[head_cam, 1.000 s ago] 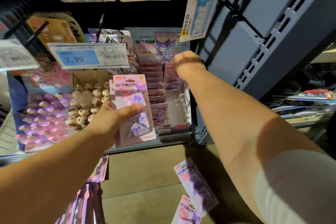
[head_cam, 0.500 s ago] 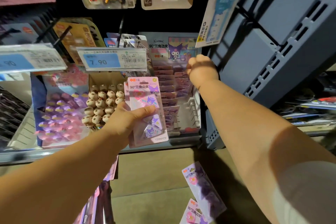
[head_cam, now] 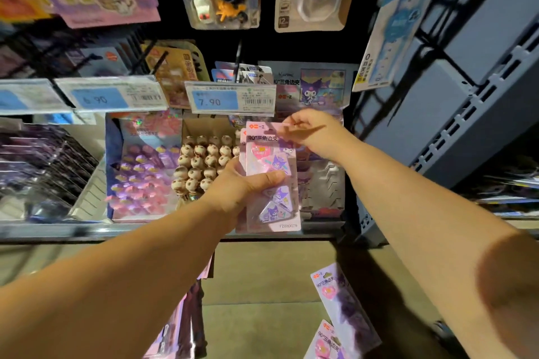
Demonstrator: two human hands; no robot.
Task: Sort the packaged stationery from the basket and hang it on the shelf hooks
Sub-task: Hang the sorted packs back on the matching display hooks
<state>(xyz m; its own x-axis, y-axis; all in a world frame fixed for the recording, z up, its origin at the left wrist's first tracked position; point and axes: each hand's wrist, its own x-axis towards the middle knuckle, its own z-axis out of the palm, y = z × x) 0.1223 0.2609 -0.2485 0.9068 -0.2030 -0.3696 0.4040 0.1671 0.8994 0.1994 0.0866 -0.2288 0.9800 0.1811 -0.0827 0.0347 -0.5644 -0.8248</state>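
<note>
Pink clip packs in left hand, right hand pinching top.

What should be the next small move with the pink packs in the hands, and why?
Probably peel the front pink pack off the stack with the right hand and carry it to the display box behind. The right hand already pinches the pack's top edge, while the left hand grips the stack at its middle.
</note>
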